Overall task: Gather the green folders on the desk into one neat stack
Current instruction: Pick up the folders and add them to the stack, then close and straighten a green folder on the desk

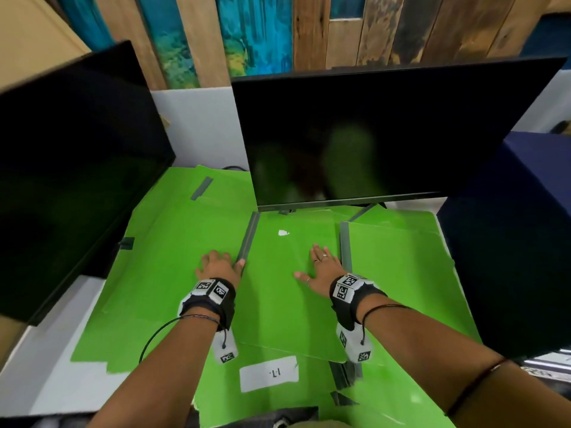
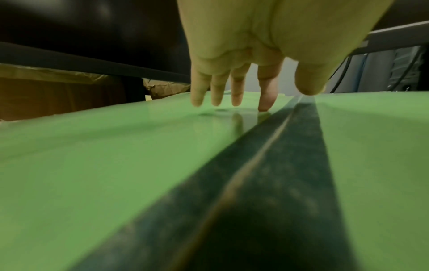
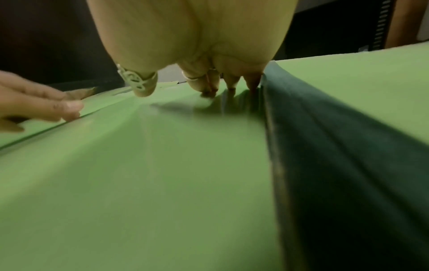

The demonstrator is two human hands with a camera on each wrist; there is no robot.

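Note:
Several bright green folders with dark spines lie overlapping across the desk. The middle folder lies on top. My left hand rests with straight fingers on the left folder, its thumb against the dark spine at the middle folder's left edge. In the left wrist view its fingertips touch the green cover beside that spine. My right hand lies flat and spread on the middle folder, fingers next to the right folder's spine. The right folder sits beside it. A folder with a white label lies nearest me.
A dark monitor stands just behind the folders, its foot among them. A second dark monitor angles in at the left. A dark blue block borders the right side. Bare white desk shows at the front left.

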